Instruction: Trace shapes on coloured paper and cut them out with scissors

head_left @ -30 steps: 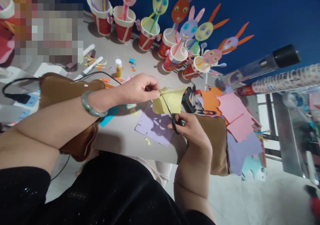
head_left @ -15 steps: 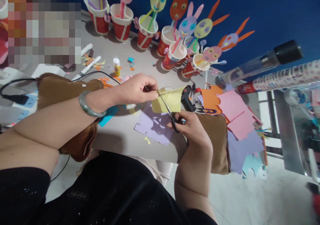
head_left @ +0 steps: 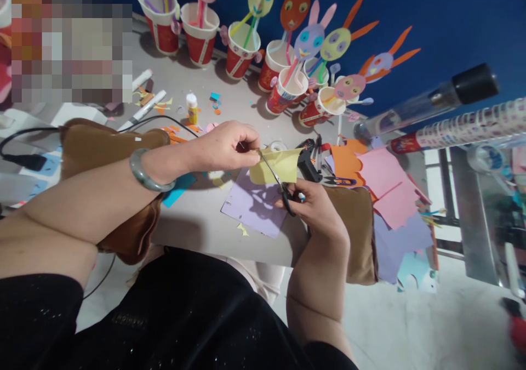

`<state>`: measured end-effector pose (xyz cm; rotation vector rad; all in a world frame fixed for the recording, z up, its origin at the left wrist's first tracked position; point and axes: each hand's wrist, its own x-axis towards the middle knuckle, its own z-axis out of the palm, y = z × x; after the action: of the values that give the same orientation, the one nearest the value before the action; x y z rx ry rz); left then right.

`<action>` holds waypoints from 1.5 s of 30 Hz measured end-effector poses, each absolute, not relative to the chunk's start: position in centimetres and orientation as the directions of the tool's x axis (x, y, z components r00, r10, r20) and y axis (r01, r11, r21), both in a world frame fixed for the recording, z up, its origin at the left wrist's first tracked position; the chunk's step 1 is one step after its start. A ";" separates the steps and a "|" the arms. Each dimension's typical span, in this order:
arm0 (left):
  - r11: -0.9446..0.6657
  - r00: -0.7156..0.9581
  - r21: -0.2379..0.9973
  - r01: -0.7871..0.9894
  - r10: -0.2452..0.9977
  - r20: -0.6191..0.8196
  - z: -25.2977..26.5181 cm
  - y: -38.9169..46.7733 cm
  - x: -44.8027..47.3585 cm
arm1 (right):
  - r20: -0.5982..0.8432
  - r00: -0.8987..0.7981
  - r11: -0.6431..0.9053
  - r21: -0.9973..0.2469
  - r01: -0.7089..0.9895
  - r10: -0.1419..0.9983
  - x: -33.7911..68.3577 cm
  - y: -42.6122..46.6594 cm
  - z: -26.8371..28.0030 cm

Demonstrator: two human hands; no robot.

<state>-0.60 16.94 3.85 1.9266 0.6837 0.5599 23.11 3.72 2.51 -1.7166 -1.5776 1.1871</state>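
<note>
Dipping at its far right corner since the earlier frame, a pale yellow sheet of paper (head_left: pixel 284 166) is hanging above a flat lilac paper square (head_left: pixel 246 205), its left end being pinched between the left hand's (head_left: pixel 236 146) thumb and fingers. Just below its near edge, the right hand (head_left: pixel 312 204) is gripping black-handled metal scissors (head_left: pixel 286 195), their long axis slanting forward and leftward across the sheet toward the left fingertips.
</note>
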 end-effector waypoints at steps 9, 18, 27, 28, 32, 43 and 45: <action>-0.362 0.750 0.902 0.235 0.658 0.068 4.1 16.9 -0.7 | -0.329 -0.130 -0.224 -0.836 0.501 0.935 23.3 3.9 3.0; -0.377 0.759 0.896 0.235 0.647 0.073 4.2 17.1 -0.8 | -0.372 -0.195 -0.241 -0.841 0.485 0.908 23.3 4.2 2.9; -0.390 0.788 0.894 0.223 0.611 0.071 4.2 17.2 -0.8 | -0.361 -0.218 -0.228 -0.854 0.468 0.907 23.4 4.0 2.5; -0.390 0.789 0.893 0.223 0.610 0.070 4.2 17.2 -0.8 | -0.363 -0.219 -0.228 -0.853 0.470 0.906 23.4 4.1 2.5; -0.393 0.792 0.893 0.220 0.606 0.072 4.3 17.1 -0.7 | -0.367 -0.213 -0.231 -0.848 0.477 0.906 23.4 4.1 2.6; -0.411 0.780 0.874 0.260 0.623 0.061 4.2 17.2 -0.6 | -0.374 -0.203 -0.232 -0.833 0.502 0.905 23.5 4.3 2.2; -0.408 0.778 0.874 0.263 0.625 0.058 4.3 17.1 -0.6 | -0.373 -0.201 -0.228 -0.829 0.510 0.906 23.5 4.3 2.2</action>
<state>-0.63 17.14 4.26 2.0005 0.6660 0.4705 23.53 4.30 2.22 -1.6822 -1.6500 1.4095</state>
